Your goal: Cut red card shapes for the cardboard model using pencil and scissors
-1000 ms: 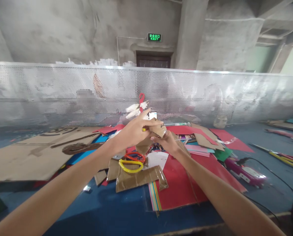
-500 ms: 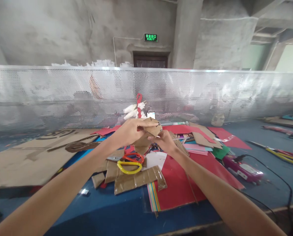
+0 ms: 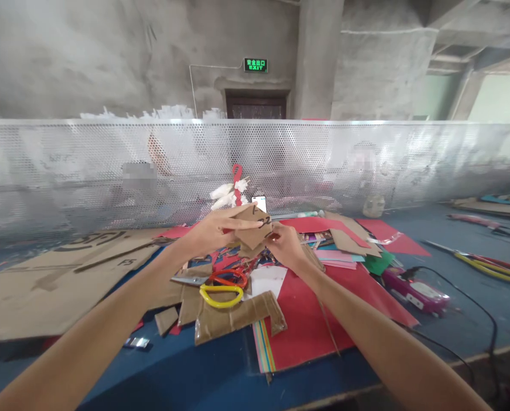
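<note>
A folded piece of brown cardboard (image 3: 249, 227) with black marker writing is held up above the cluttered table. My left hand (image 3: 214, 229) grips its left side, fingers stretched across the face. At its right edge, my right hand (image 3: 285, 242) pinches the cardboard between thumb and fingers. Below lie scissors (image 3: 223, 295) with one yellow and one orange-red handle loop, blades pointing left. They rest near a bent strip of cardboard (image 3: 233, 322) covered in clear tape. Right of it lies a stack of red sheets (image 3: 310, 331).
A perforated metal screen (image 3: 186, 171) spans the back. White flowers with a red loop (image 3: 236, 185) stand before a phone (image 3: 260, 203). A large cardboard sheet (image 3: 44, 279) lies left. Rightward are a magenta corded device (image 3: 417, 291), more scissors (image 3: 490, 265) and a jar (image 3: 373, 206).
The cardboard piece has turned so its written face shows more, and my left hand's fingers have shifted along it. My left forearm sits lower, uncovering the scissors' blades. The view has shifted slightly.
</note>
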`<state>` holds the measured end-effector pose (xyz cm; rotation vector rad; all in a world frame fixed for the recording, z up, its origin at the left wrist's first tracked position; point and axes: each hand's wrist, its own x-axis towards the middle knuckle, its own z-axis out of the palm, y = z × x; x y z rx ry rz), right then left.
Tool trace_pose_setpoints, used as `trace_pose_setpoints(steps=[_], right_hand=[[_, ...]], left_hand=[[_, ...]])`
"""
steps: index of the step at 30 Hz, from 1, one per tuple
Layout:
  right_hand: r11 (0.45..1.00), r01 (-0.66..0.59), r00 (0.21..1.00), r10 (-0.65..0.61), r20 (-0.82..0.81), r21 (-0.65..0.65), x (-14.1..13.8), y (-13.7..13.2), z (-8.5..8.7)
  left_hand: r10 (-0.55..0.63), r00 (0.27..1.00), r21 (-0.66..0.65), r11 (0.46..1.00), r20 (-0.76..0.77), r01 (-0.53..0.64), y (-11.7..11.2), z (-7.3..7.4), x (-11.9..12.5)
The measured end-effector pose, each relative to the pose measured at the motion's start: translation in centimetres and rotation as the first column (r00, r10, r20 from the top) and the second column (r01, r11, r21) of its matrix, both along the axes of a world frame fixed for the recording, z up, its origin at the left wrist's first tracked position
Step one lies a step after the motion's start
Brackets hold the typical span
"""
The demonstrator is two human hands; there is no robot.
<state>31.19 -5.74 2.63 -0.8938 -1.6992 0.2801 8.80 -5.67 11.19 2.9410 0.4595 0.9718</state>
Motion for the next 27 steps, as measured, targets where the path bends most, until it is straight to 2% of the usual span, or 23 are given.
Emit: trace_pose_setpoints(steps=[5, 9, 14, 20, 24, 27], right_hand=[[0.985, 0.029, 0.994, -0.046, 0.099, 0.169, 0.2, -0.3, 0.0], [0.970, 0.042, 0.988, -0.075, 0.133, 0.239, 0.2, -0.3, -0.1], [0.962, -0.014, 0.989, -0.027, 0.144, 0.274, 0.1, -0.4, 0.0], [0.971, -0.035, 0.990, 0.002, 0.139, 0.235, 0.0, -0.7, 0.4], [0.981, -0.008, 0.992, -0.016, 0.123, 0.196, -0.2, -0.9, 0.6], [0.994, 0.010, 0.998, -0.017, 0.067, 0.109, -0.3, -0.8, 1.2]], left_hand=[[-0.029, 1.000, 0.110, 0.994, 0.005, 0.028, 0.7, -0.7, -0.7], [-0.067, 0.998, 0.166, 0.984, -0.007, 0.067, 0.9, -1.1, -0.7], [-0.063, 0.998, 0.184, 0.981, -0.023, 0.066, 0.7, -1.3, -0.7], [-0.005, 0.999, 0.171, 0.985, -0.040, 0.012, 0.5, -1.1, -1.1], [-0.019, 0.999, 0.130, 0.991, -0.048, 0.025, 0.7, -1.0, -1.3], [0.034, 0.999, 0.063, 0.998, -0.031, -0.032, 0.4, -0.6, -0.9]])
